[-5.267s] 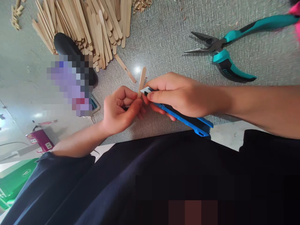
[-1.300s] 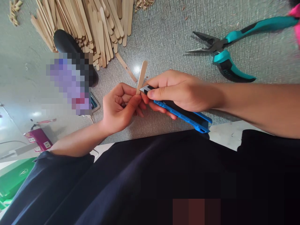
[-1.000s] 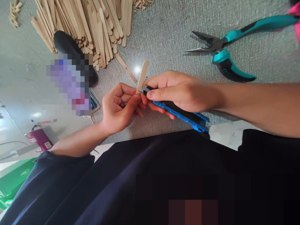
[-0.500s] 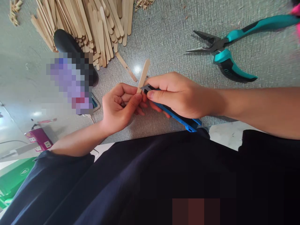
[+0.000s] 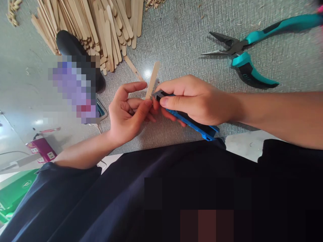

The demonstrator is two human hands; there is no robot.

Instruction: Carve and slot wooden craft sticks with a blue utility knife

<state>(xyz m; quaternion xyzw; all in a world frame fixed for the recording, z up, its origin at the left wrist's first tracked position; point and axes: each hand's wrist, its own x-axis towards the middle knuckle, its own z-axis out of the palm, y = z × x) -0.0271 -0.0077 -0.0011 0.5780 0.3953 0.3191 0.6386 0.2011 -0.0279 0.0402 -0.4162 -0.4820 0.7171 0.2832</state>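
Between the thumb and fingers of my left hand (image 5: 130, 112) is a wooden craft stick (image 5: 153, 78), its rounded end pointing up and away from me. The left index finger is lifted off it. My right hand (image 5: 194, 101) is closed around a blue and black utility knife (image 5: 193, 127), thumb on top near the blade end. The knife's blade tip lies at the stick's lower part, close to my left thumb; whether it cuts into the wood I cannot tell. A second stick (image 5: 133, 69) with a small hole or notch lies on the table just behind.
A large pile of craft sticks (image 5: 111, 37) spreads at the back left, beside a black case-like object (image 5: 73, 45) and a blurred item. Needle-nose pliers (image 5: 237, 48) with teal handles lie open at the right. Wood shavings (image 5: 154, 3) sit at the far edge, a purple box (image 5: 42, 149) at left.
My left index finger has lifted away from the stick. The stick has turned slightly, and the knife has shifted a little to the right.
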